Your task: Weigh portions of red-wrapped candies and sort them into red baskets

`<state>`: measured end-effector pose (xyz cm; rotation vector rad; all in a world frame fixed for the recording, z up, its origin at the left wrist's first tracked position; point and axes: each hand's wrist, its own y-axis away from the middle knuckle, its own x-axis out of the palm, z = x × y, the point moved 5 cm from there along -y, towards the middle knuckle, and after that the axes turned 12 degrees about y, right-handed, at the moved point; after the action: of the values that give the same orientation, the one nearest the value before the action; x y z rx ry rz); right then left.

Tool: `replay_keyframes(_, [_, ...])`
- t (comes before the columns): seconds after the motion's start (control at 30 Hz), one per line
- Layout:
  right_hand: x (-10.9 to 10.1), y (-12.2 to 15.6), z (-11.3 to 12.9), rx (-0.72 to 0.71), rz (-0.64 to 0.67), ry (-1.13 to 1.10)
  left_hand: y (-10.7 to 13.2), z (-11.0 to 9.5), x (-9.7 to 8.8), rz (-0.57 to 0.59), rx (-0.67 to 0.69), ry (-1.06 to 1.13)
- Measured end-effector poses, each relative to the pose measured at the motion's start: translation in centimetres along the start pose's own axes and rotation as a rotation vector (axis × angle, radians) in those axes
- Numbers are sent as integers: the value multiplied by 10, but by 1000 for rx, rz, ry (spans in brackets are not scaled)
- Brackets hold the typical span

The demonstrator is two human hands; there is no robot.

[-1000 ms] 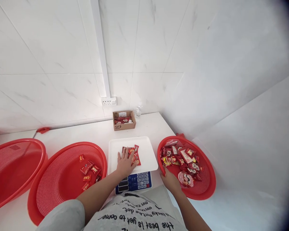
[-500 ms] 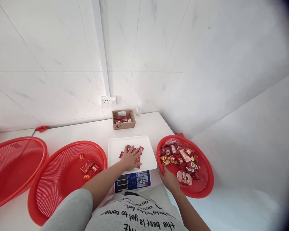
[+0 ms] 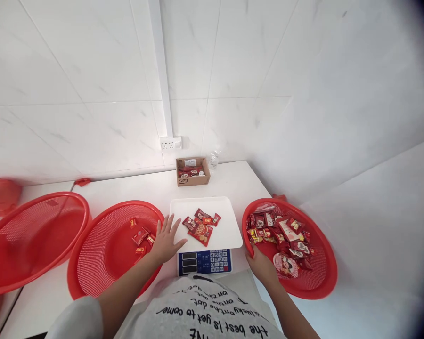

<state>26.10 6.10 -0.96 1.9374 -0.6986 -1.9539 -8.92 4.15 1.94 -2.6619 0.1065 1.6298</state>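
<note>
The left hand has its fingers spread, and they hide part of the rim of a round red plastic mesh basket; whether they touch it cannot be told. To the right of those fingertips, apart from them, small shiny red printed packets lie on a flat white rectangular tray, overlapping so that some are partly covered. Below the tray, its edge covers the top of a blue keypad panel. The right hand pinches the rim of a second red mesh basket, whose heaped packets lie beyond the thumb; the other fingers are largely hidden by the rim. Farthest left of the fingers, a third red basket is cut off by the picture's edge.
</note>
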Motion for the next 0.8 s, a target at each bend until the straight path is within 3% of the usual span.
replay_keyframes(0.17, [0,0,0,-11,5,-8,74,38,13,87,-136,44])
replay_keyframes(0.3, [3,-2,-1,-18,32,11,98,40,17,171,-187,102])
replay_keyframes(0.43, [4,-3,-1,-34,43,22,92,39,8,253,-174,108])
replay_keyframes(0.57, [2,-2,0,-35,51,27,75,52,-11,236,-173,2])
replay_keyframes(0.7, [3,-2,0,-47,48,28,53,82,-38,144,-242,-150])
replay_keyframes(0.8, [6,-5,-2,-46,24,32,47,114,-60,55,-373,-216])
